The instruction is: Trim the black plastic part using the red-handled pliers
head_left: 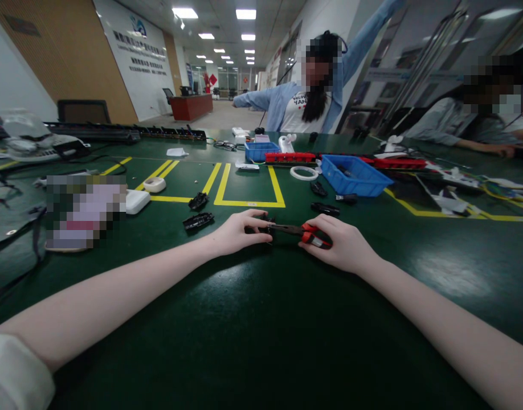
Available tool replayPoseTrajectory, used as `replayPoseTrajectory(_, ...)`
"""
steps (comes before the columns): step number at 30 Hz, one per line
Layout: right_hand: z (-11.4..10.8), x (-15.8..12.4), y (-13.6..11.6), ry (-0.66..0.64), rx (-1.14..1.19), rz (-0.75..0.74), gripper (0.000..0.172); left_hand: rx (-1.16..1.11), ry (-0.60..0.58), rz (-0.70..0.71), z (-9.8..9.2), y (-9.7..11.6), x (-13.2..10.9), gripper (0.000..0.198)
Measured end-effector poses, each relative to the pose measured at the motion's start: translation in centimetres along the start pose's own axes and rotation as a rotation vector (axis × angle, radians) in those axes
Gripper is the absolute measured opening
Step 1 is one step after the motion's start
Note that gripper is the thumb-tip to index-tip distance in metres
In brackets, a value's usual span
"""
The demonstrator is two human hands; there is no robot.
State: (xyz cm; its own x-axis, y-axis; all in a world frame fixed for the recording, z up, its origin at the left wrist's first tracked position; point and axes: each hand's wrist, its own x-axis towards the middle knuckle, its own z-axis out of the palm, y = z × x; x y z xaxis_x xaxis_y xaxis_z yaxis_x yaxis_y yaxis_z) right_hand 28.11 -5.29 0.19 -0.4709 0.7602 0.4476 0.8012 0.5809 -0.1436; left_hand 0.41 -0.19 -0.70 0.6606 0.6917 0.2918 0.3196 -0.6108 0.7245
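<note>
My right hand (340,242) is closed around the red and black handles of a pair of needle-nose pliers (289,229). The jaws point left and meet a small dark part (268,225). My left hand (240,232) pinches that part between thumb and fingers; its exact kind is too small to tell. Both hands are just above the green table (244,319). Left of my left hand lie two black plastic pieces, one nearer (198,221) and one farther (198,200). Beyond my right hand is a longer black piece (325,208).
A blue bin (355,177) stands beyond my right hand, with a white ring (304,173) beside it. Red strips (289,158) lie farther back. At left are a blurred phone-like object (86,219) and a white case (137,201). A person (306,105) with outstretched arms is across the table.
</note>
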Motion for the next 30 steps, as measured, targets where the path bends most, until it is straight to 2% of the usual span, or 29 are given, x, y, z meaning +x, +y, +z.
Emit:
replayPoseTrajectory(10,-0.09,0.1,0.19,-0.074,-0.006,0.016,0.03,0.141,-0.051,0.004,-0.08,0.03,0.04,0.03)
replayPoseTrajectory(16,-0.07,0.23,0.26,-0.121,0.018,0.055,0.031,0.272,-0.022,-0.014,-0.01,-0.41,0.11,0.033)
replayPoseTrajectory(25,-0.07,0.18,0.31,-0.13,0.026,0.066,0.032,0.233,-0.01,-0.013,-0.01,-0.08,0.25,0.024)
replayPoseTrajectory(30,-0.1,0.22,0.22,-0.13,0.026,0.066,0.032,0.207,0.066,-0.008,-0.03,-0.01,0.24,0.018)
